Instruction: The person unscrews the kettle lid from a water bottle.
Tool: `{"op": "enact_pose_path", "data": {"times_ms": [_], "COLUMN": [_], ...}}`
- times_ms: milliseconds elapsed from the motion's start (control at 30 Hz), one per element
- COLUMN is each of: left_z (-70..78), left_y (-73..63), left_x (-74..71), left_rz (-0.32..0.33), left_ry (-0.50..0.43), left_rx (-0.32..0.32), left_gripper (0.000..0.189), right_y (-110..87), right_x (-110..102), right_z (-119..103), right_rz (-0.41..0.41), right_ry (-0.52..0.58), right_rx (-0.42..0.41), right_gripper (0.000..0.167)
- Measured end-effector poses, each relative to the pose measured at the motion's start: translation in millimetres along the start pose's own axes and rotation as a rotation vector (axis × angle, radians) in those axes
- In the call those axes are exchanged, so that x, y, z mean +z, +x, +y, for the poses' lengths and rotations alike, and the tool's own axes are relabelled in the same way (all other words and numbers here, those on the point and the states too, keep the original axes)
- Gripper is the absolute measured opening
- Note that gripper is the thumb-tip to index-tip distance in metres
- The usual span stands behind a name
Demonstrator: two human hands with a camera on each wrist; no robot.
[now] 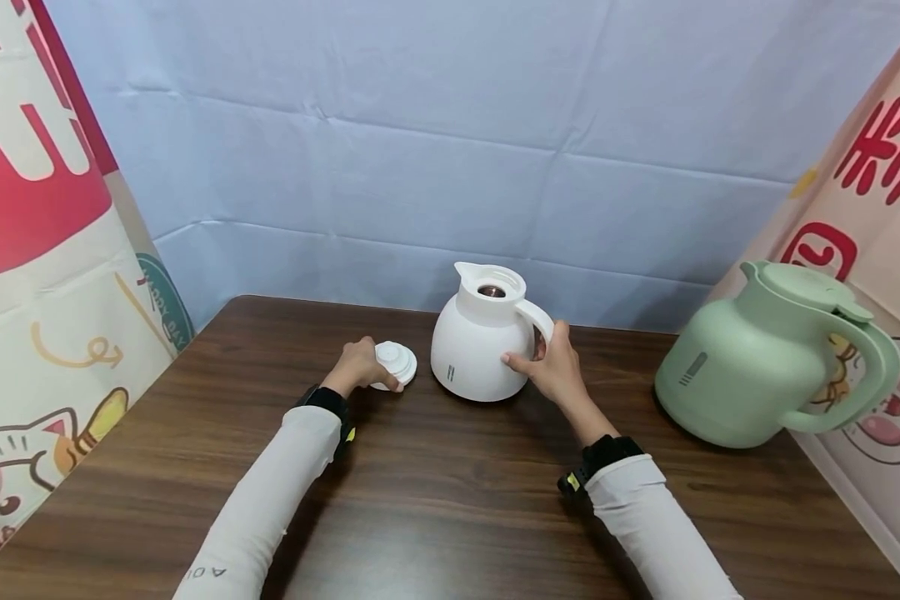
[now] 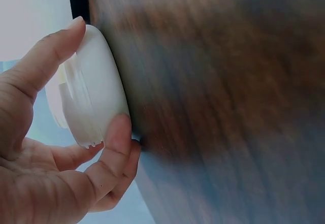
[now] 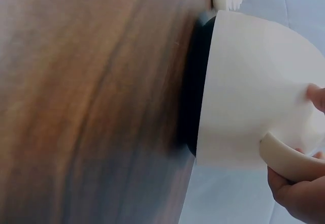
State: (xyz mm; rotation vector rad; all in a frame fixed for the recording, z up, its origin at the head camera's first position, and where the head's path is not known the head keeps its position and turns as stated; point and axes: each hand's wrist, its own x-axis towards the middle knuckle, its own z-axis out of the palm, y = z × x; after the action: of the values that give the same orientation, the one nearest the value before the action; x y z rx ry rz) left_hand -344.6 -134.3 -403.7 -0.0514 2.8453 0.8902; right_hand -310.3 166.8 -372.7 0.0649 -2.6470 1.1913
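A white thermos jug (image 1: 483,346) stands upright on the table, its round mouth uncovered and its spout pointing left. My right hand (image 1: 556,367) grips the jug's handle (image 1: 537,319), the thumb against the body; in the right wrist view the fingers (image 3: 299,196) curl round the handle. To the left of the jug, the white round lid (image 1: 396,360) is at the tabletop with its stepped side up. My left hand (image 1: 360,367) holds this lid by its edge. In the left wrist view the thumb and fingers (image 2: 118,137) pinch opposite sides of its rim.
A larger green thermos jug (image 1: 750,367), its lid on, stands at the right of the brown wooden table (image 1: 420,492). A light blue cloth (image 1: 435,150) hangs behind the table's back edge. Printed curtains (image 1: 37,333) hang at both sides.
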Motion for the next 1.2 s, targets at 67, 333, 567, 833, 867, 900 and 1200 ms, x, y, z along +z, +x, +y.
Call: {"op": "enact_pose_path", "data": {"times_ms": [67,333,567,833,867,900,1200], "left_z": [1.1,5.1,11.6,16.5,17.0,17.0,13.7], "left_y": [2.9,13.7,20.5,29.7,30.5,31.2,30.7], "left_x": [-0.4,0.7,3.1,7.7,8.4,9.2,10.5], "left_rz": [0.001,0.042,0.084,0.118,0.119,0.119,0.108], "left_ry": [0.001,0.002,-0.031,-0.029,-0.029,-0.031,-0.067], "left_rx": [-0.006,0.017,-0.010,-0.030,-0.031,-0.033,-0.040], "left_gripper": [0.087,0.078,0.075,0.077,0.077,0.078,0.085], "right_y": [4.4,22.1,35.0,44.5,45.0,45.1,42.7], "right_x": [1.2,4.4,6.9,10.1,10.4,10.6,12.3], "right_z": [0.3,1.6,2.7,1.9,1.8,1.7,-0.6], "right_rz": [0.000,0.000,-0.009,-0.002,0.000,0.000,0.011], "right_ry": [0.007,0.030,0.055,0.051,0.050,0.048,0.051], "right_rx": [0.006,0.023,0.037,0.045,0.045,0.048,0.065], "right_gripper": [0.070,0.068,0.068,0.067,0.067,0.067,0.066]}}
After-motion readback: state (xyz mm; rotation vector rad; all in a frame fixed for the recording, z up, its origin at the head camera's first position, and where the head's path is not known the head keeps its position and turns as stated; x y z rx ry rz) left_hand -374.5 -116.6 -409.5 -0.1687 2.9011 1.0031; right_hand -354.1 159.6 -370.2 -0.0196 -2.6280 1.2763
